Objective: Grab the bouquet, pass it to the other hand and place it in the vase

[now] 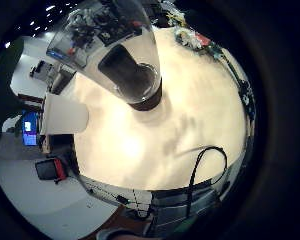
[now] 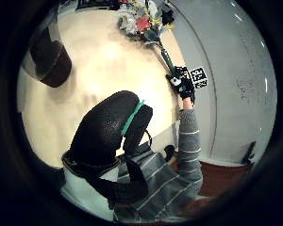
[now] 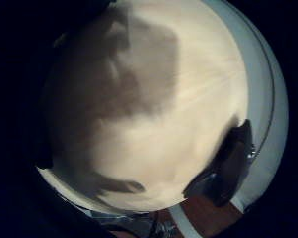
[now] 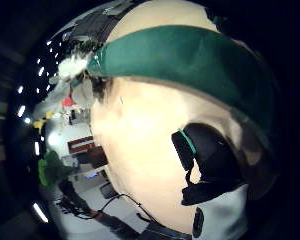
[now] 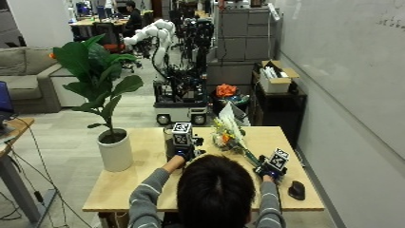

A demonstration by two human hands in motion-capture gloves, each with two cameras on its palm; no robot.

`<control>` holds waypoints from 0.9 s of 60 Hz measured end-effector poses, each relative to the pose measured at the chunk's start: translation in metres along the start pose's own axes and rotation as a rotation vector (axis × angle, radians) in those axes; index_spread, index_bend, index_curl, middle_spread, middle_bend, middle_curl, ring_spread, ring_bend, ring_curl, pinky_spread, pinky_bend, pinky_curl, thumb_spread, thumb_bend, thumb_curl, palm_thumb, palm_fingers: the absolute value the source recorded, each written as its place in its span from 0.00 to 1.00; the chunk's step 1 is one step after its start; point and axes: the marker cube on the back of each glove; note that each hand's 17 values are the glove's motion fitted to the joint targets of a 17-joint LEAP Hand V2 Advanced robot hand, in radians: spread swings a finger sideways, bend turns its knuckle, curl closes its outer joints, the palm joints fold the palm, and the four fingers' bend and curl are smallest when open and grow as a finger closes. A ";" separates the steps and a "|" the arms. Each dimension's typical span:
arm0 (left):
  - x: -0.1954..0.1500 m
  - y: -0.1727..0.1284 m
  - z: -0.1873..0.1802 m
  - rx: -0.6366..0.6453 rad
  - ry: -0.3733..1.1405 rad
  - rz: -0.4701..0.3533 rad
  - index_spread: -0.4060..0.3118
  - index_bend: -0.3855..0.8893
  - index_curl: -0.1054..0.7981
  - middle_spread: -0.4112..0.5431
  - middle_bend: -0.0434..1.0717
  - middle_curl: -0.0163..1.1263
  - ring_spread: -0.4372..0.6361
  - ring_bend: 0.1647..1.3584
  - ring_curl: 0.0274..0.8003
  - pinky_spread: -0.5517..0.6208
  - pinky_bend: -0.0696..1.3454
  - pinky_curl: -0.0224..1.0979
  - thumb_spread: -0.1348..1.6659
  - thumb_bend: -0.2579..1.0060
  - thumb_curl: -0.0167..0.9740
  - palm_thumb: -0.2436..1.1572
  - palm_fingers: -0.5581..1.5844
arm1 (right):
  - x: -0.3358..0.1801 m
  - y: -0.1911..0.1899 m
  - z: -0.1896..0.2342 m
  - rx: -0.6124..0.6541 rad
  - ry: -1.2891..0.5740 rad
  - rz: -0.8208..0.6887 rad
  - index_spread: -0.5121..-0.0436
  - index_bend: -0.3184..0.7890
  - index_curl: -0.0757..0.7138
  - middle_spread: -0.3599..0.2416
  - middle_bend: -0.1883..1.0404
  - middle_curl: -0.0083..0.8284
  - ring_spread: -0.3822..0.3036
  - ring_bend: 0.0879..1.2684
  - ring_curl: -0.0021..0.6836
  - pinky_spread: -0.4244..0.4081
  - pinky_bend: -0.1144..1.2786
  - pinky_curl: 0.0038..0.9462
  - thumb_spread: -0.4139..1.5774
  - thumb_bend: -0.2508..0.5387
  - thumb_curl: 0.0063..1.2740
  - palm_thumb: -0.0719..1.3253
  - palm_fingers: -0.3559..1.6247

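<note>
Bouquet (image 5: 229, 135) lies with stem toward my right hand (image 5: 268, 170), which grips it near the bench's right edge; left hand's (image 5: 182, 153) fingers unreadable beside vase (image 1: 121, 65).

Green-wrapped bouquet (image 5: 229, 134); white pot (image 5: 116, 151); grey-striped sleeves (image 5: 146, 195).

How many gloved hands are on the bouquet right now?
1. The right hand holds the bouquet by its stem near the table's right edge; the left hand is over by the vase.
</note>
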 end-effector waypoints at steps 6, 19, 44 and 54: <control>0.005 0.017 -0.004 -0.087 0.045 0.011 0.56 0.40 0.40 0.70 0.21 0.32 0.72 0.38 0.32 0.76 0.39 0.33 0.64 0.18 0.31 0.26 0.31 | -0.010 0.002 0.000 0.049 -0.063 -0.010 0.41 0.63 0.53 0.64 0.34 0.46 0.70 0.18 0.37 0.80 0.26 0.25 0.75 0.31 0.26 0.57 0.35; 0.007 0.021 0.001 -0.161 0.062 0.007 0.56 0.41 0.40 0.70 0.21 0.32 0.72 0.38 0.32 0.76 0.39 0.33 0.64 0.19 0.31 0.27 0.31 | -0.019 -0.011 -0.001 0.171 0.076 0.029 0.65 0.82 0.64 0.56 0.32 0.46 0.60 0.10 0.37 0.79 0.18 0.22 0.76 0.47 0.30 0.80 0.53; 0.005 0.013 -0.017 -0.216 0.079 -0.040 0.56 0.41 0.40 0.70 0.21 0.32 0.72 0.38 0.31 0.76 0.39 0.33 0.64 0.18 0.31 0.26 0.31 | -0.015 -0.032 -0.062 0.629 0.012 0.161 0.64 0.77 0.78 0.35 0.80 0.79 0.29 0.71 0.86 0.29 0.62 0.55 0.76 0.31 0.25 0.69 0.93; 0.014 0.006 -0.045 -0.270 0.223 -0.080 0.56 0.41 0.40 0.70 0.21 0.32 0.72 0.38 0.31 0.76 0.39 0.33 0.64 0.18 0.31 0.26 0.31 | -0.047 -0.016 -0.093 0.584 -0.337 0.066 0.66 0.90 0.88 0.35 0.89 0.85 0.29 0.80 0.94 0.29 0.68 0.62 0.76 0.39 0.31 0.80 0.88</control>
